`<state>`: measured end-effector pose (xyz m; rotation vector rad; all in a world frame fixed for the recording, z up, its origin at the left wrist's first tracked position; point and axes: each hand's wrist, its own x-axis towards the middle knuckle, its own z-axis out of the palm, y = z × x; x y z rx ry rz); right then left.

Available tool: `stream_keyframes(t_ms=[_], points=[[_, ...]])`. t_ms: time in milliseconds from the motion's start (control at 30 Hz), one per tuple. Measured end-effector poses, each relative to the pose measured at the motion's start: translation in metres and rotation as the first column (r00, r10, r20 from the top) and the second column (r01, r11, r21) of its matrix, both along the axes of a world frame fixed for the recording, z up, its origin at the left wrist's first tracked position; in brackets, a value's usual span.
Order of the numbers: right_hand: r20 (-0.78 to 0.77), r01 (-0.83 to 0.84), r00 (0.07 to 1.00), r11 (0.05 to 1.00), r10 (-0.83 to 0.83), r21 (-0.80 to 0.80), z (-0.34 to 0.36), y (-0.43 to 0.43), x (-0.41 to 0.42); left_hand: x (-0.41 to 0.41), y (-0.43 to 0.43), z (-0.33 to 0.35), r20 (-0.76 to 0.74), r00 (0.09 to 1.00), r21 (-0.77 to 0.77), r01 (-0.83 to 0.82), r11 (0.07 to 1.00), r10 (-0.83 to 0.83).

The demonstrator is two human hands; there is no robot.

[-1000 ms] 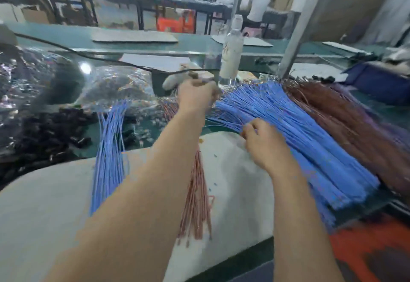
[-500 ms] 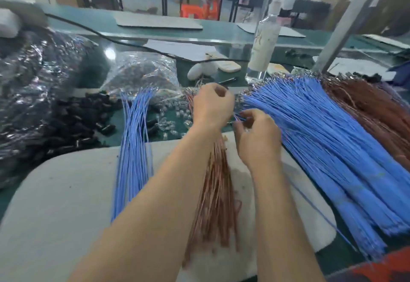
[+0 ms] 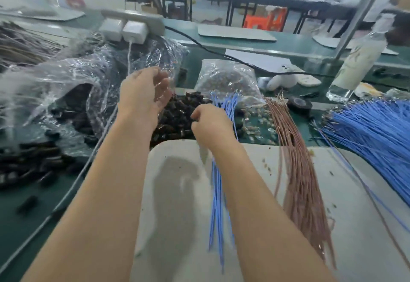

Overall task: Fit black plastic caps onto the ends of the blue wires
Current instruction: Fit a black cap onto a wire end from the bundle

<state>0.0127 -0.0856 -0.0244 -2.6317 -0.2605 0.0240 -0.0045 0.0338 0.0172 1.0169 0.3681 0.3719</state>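
A clear plastic bag (image 3: 88,75) at left spills black plastic caps (image 3: 177,120) onto the green surface (image 3: 22,226). The left hand (image 3: 144,97) hovers over that pile, fingers loosely spread, holding nothing. The right hand (image 3: 210,126) is curled at the head of a small bundle of blue wires (image 3: 216,193) on the white pad (image 3: 355,248); we cannot tell whether it pinches 1 of them. Further right lie the pink wires (image 3: 297,171) and the large blue stock (image 3: 377,131). 0.5 s earlier, both hands met between the pink wires and that stock; both have since shifted left. We judge that wire selection has given way to fetching a cap.
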Motion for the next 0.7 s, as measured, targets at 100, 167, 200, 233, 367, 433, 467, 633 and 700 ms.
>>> stream_keyframes(t_ms=[100, 167, 200, 233, 367, 433, 467, 633, 700], points=[[-0.020, 0.014, 1.000, 0.999, -0.015, -0.051, -0.007, 0.011, 0.002, -0.002, 0.006, -0.003, -0.010, 1.000, -0.014, -0.007, 1.000, 0.007], [-0.009, 0.026, 1.000, 1.000, -0.026, 0.003, -0.012, 0.014, 0.001, -0.002, 0.000, -0.005, -0.021, 1.000, 0.010, 0.000, 1.000, 0.001], [0.002, 0.034, 0.999, 0.998, -0.034, 0.062, -0.012, 0.013, 0.000, -0.001, -0.005, -0.006, -0.029, 1.000, 0.049, 0.006, 0.999, -0.004], [0.014, 0.045, 0.999, 0.988, -0.048, 0.145, -0.012, 0.011, 0.000, 0.000, -0.011, -0.008, -0.032, 0.999, 0.132, 0.012, 0.991, -0.008], [0.080, 0.100, 0.986, 0.898, -0.148, 0.429, 0.005, -0.030, 0.000, 0.000, -0.040, -0.025, -0.059, 0.980, 0.707, 0.177, 0.685, -0.192], [0.122, 0.099, 0.977, 0.873, -0.177, 0.478, 0.013, -0.060, -0.003, -0.005, -0.057, -0.029, -0.108, 0.923, 0.756, 0.317, 0.573, -0.368], [0.129, 0.091, 0.976, 0.864, -0.177, 0.494, 0.015, -0.073, -0.006, -0.007, -0.065, -0.031, -0.111, 0.901, 0.751, 0.352, 0.559, -0.419], [0.070, 0.092, 0.984, 0.799, -0.166, 0.595, 0.004, -0.104, -0.022, -0.014, -0.087, -0.039, -0.152, 0.859, 0.737, 0.429, 0.523, -0.489], [0.006, 0.079, 0.994, 0.734, -0.113, 0.675, -0.005, -0.106, -0.027, -0.017, -0.085, -0.047, -0.188, 0.834, 0.674, 0.494, 0.550, -0.519]])
